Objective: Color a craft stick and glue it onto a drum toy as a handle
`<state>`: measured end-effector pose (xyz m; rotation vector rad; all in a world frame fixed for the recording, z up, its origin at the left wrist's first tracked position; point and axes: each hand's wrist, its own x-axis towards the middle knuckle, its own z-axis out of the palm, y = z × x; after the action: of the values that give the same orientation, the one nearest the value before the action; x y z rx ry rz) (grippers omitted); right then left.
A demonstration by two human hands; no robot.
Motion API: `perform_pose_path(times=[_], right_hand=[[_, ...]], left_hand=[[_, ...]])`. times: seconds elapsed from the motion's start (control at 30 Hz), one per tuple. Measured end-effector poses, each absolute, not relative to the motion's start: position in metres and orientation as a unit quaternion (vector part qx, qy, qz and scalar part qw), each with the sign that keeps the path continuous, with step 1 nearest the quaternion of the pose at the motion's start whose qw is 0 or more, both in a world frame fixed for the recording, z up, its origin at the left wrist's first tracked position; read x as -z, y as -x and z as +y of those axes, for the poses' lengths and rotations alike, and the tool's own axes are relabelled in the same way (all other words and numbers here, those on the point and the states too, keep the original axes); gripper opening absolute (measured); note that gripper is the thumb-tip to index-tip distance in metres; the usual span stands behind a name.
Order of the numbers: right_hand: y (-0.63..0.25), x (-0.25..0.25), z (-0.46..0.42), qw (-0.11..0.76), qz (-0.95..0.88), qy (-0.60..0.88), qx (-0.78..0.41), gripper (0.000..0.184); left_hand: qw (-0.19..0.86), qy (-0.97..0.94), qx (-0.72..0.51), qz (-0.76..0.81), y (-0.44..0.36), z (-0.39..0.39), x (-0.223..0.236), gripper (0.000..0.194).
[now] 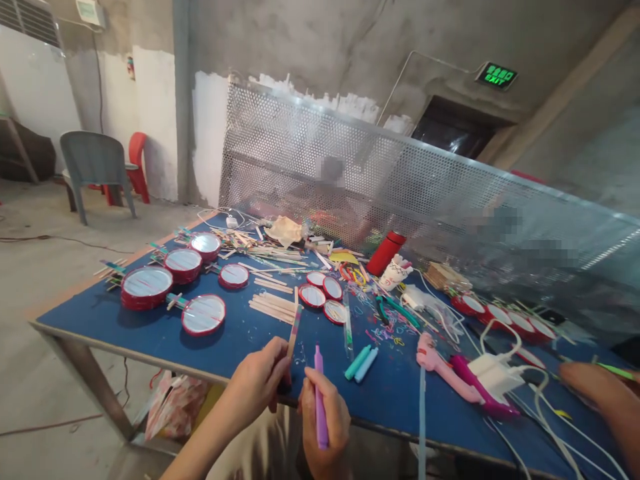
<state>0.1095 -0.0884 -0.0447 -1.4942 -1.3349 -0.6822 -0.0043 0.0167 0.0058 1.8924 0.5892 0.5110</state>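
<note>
My left hand (270, 373) is closed on a wooden craft stick (295, 330), held upright at the table's front edge, with coloured marks along it. My right hand (325, 420) grips a purple marker (320, 400), its tip pointing up and away from me, apart from the stick. Beyond my left hand lies a row of plain craft sticks (273, 307). Two capped markers, one green (357, 363) and one light blue (367, 365), rest to the right of my hands.
Red-rimmed round discs with stick handles (147, 283) stand stacked at the left. A pink glue gun (445, 373), white chargers (495, 373) and cables crowd the right, near another person's hand (595, 387). A red bottle (385, 253) stands before a perforated metal screen (425, 180).
</note>
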Motion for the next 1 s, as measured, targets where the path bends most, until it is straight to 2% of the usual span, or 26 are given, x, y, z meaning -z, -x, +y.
perform_pose_path(times=[0.43, 0.67, 1.0], right_hand=[[-0.109, 0.044, -0.086, 0.471, -0.549, 0.619, 0.306, 0.017], [-0.109, 0.045, -0.086, 0.473, -0.539, 0.632, 0.295, 0.016], [-0.1, 0.054, -0.073, 0.501, -0.461, 0.65, 0.338, 0.009]], left_hand=[[0.516, -0.802, -0.194, 0.229, 0.009, 0.021, -0.005, 0.023], [0.507, -0.808, -0.201, 0.224, 0.009, 0.019, -0.006, 0.017], [0.484, -0.822, -0.209, 0.217, 0.009, 0.023, -0.002, 0.016]])
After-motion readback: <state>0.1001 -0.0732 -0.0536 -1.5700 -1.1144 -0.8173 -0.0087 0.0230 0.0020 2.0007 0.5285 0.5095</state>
